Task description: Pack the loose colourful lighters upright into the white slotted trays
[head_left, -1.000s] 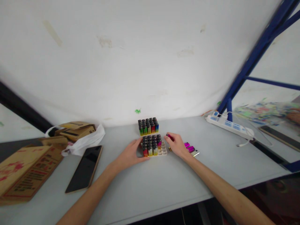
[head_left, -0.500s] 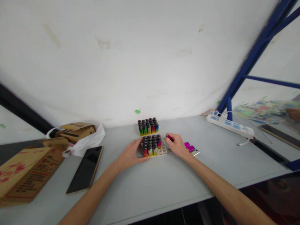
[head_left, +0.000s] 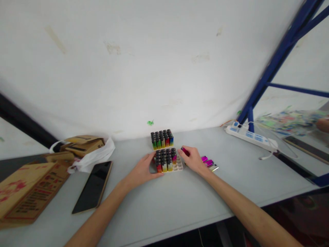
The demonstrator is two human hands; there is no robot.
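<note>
My left hand (head_left: 143,168) is wrapped around the left end of a pale tray (head_left: 179,167) with round holes. Several lighters (head_left: 164,161) with black tops stand upright in it, and bare holes show along its right side. My right hand (head_left: 192,159) is closed on a magenta lighter (head_left: 184,151), pinched in the fingertips at the tray's right edge. Behind this tray stands a second block of upright lighters (head_left: 162,140), in green, yellow, red and blue. Beside my right hand lie several loose lighters (head_left: 209,163), magenta and yellowish, partly hidden by the hand.
A phone-like black tablet (head_left: 93,187) lies on the grey table (head_left: 164,209) at left. Farther left are a cardboard box (head_left: 33,192), an open carton (head_left: 83,145) and a white plastic bag (head_left: 95,159). A white power strip (head_left: 252,138) with cables lies at right, near blue framing (head_left: 272,65).
My right hand has shifted slightly left with the magenta lighter, closer to the tray. My left hand keeps its place on the tray.
</note>
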